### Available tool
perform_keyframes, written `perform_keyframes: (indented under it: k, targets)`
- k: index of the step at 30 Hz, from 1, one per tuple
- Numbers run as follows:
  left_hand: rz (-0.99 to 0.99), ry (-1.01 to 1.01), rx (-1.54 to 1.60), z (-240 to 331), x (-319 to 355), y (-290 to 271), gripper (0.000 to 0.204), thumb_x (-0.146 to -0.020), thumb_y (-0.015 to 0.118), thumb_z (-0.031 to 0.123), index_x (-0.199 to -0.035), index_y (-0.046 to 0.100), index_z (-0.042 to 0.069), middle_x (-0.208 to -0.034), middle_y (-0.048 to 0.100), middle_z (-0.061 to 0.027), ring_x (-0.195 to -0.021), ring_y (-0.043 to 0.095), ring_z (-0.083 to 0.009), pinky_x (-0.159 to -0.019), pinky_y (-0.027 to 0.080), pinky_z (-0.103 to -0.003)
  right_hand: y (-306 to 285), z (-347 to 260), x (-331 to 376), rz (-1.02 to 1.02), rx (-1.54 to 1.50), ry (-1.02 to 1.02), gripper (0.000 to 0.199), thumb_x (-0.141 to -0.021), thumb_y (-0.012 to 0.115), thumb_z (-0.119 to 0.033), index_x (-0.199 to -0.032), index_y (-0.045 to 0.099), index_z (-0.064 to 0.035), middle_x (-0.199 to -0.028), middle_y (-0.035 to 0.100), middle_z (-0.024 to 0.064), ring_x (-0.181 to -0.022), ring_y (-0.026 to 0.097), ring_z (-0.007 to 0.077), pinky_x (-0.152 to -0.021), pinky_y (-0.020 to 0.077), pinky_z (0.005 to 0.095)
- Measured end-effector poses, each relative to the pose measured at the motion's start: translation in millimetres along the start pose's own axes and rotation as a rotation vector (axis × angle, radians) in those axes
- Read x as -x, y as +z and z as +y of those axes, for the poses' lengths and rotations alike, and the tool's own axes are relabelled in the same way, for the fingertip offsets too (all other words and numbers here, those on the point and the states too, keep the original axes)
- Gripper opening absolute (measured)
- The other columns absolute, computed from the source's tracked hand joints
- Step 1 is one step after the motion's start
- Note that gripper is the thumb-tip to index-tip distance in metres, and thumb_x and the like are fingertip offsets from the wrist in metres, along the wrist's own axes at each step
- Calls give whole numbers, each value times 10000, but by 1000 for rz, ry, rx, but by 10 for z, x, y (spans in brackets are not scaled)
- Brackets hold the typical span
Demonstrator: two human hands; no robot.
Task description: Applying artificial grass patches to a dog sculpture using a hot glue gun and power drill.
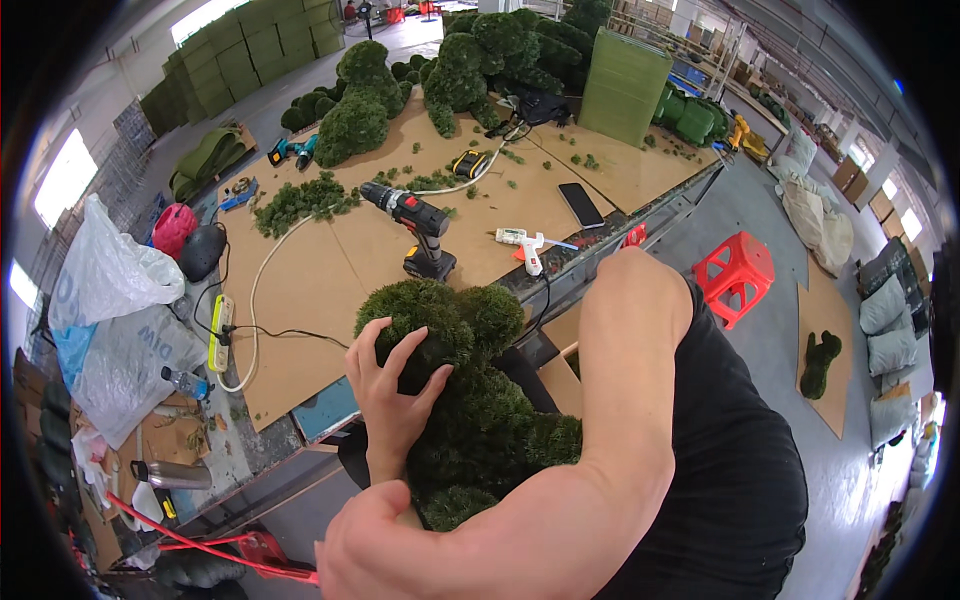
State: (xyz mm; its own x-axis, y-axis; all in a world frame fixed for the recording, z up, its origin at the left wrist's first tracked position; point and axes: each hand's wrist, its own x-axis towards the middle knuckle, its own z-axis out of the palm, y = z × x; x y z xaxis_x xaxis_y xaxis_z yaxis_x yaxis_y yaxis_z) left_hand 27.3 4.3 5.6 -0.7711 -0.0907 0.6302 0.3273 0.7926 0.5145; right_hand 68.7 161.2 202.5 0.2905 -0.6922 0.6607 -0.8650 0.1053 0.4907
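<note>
Under your left hand (388, 405), half open and curled against its rounded top, the tufted green figure (485, 412) runs lengthwise toward you.

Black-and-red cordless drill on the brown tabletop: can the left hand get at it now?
Probably yes: the drill stands just beyond the fuzzy green figure, with the way above it apparently free; the left hand would have to leave the figure.
</note>
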Motion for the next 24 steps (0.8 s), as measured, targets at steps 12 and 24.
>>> perform_keyframes:
  k: [12,24]
  targets:
    - [27,9,23,-13,-42,18,519,-697,915,252,-1187,761,182,-1397,552,-119,-1268,478,-353,-1077,397,-469,1264,1839,2922,-644,-149,1407,587,-984,617,-514,-885,703,58,-689,634,210,-634,631,325,-626,494,438]
    - [56,34,33,-27,9,100,509,-699,901,272,-1180,739,232,-1376,544,-73,-1278,481,-344,-1080,389,-474,2666,1629,4515,-682,-411,1745,538,-811,830,-459,-1115,735,-26,-834,749,103,-700,708,204,-627,555,363]
